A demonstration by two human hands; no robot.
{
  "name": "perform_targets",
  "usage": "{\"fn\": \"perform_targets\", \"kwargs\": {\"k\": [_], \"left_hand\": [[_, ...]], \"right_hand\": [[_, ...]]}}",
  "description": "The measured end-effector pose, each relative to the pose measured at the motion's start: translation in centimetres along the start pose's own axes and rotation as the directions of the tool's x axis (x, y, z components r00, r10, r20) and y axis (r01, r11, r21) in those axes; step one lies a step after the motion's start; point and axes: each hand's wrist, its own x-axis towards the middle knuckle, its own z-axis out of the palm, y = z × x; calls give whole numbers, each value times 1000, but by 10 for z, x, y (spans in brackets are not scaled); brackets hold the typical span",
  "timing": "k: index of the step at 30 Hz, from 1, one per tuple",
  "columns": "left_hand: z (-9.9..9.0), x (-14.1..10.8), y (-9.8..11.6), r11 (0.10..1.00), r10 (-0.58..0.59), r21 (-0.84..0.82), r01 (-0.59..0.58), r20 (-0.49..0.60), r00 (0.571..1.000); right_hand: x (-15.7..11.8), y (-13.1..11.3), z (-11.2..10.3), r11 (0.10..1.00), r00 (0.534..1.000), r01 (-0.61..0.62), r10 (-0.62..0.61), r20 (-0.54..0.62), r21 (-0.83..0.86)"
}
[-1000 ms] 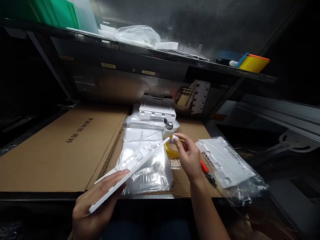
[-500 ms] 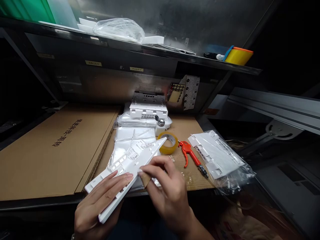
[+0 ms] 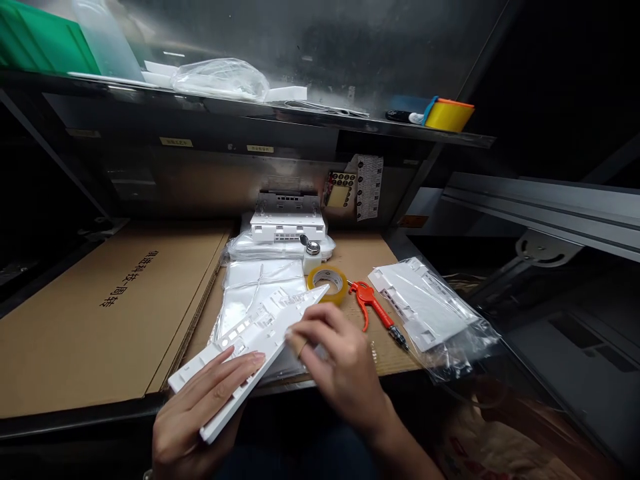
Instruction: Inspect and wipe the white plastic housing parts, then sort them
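A white plastic panel (image 3: 267,331) with slots and clips is held tilted above the front edge of the bench. My left hand (image 3: 207,400) grips its near end, fingers lying across the top face. At the panel's right edge is my right hand (image 3: 335,353), its thumb and fingers pinched together, with a tan wrap on one finger; whether anything is between the fingertips is too blurred to tell. Beyond the panel lie clear plastic bags (image 3: 265,277) and a roll of yellow tape (image 3: 327,283). Another white panel (image 3: 425,303) lies in a clear bag on the right.
A red air gun (image 3: 375,307) lies right of the tape. Behind stand a small white bottle (image 3: 313,257) and a white housing (image 3: 289,217). Flat cardboard (image 3: 100,320) covers the left side. A metal shelf (image 3: 300,113) crosses above, holding a green bin (image 3: 45,40) and a yellow container (image 3: 450,115).
The camera view has shifted slightly. My right hand has moved a little away from the panel's edge, to the right. My left hand keeps its hold on the panel.
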Motion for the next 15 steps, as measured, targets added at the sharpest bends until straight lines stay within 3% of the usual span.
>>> {"fn": "perform_targets", "kwargs": {"k": [3,5,6,8,9,11,13,15], "left_hand": [[-6,0,0,999,-34,-37,32,-44,998],[-12,2,-1,997,-49,-61,47,-22,999],[-16,4,-3,996,-58,-72,59,9,998],[-24,9,-7,993,-59,-100,69,103,993],[-27,11,-10,991,-51,-116,69,152,987],[-28,16,-14,986,-10,-157,48,233,973],[-23,19,-15,986,10,-162,28,228,974],[-12,20,-12,979,-154,-120,163,79,985]], "right_hand": [[9,19,-21,982,969,-189,183,-166,-22],[10,21,-35,937,926,-285,324,-193,204],[9,17,-40,879,917,-315,378,-123,358],[2,5,-43,693,904,-407,396,158,595],[-1,-1,-42,613,883,-467,358,303,637],[-8,-11,-34,568,839,-538,286,463,623],[-12,-13,-24,602,851,-515,272,449,610],[-14,-10,-16,644,908,-419,293,300,640]]}}
